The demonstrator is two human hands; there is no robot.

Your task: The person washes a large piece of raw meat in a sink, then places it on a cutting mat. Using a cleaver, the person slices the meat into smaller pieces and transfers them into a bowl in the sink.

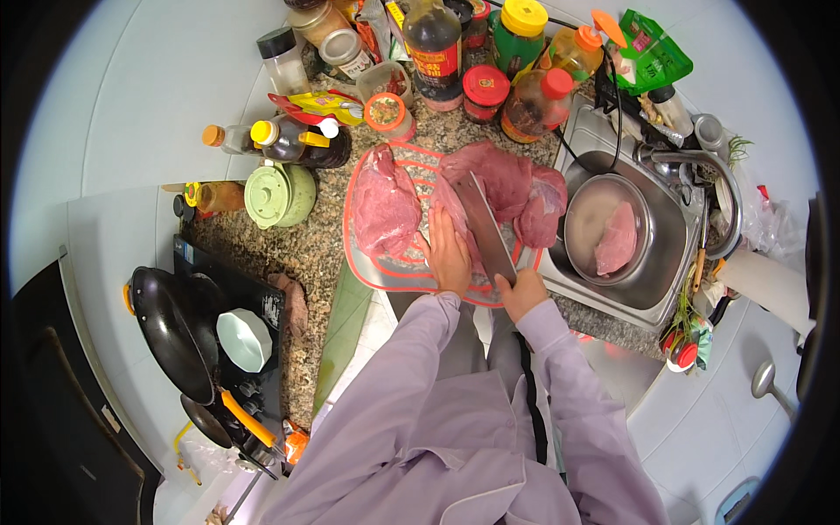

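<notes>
My right hand [524, 293] grips the handle of a cleaver [487, 230]. Its broad blade slants away from me across a large piece of raw meat [489, 170], and I cannot tell how deep its edge sits. Just left of the blade, my left hand [449, 252] lies flat, pressing on a strip of the meat [449, 197]. A separate chunk of raw meat [386, 207] rests at the left of the translucent cutting board [374, 270] with red lines. Another lobe of meat [543, 210] reaches the board's right side.
Right of the board, a steel sink [663, 289] holds a metal bowl [577, 252] with water and a meat piece [617, 239]. Sauce bottles [433, 52] and jars [485, 92] crowd the back. At left are a green lidded pot [279, 193], a wok [172, 335] and a pale bowl [244, 340].
</notes>
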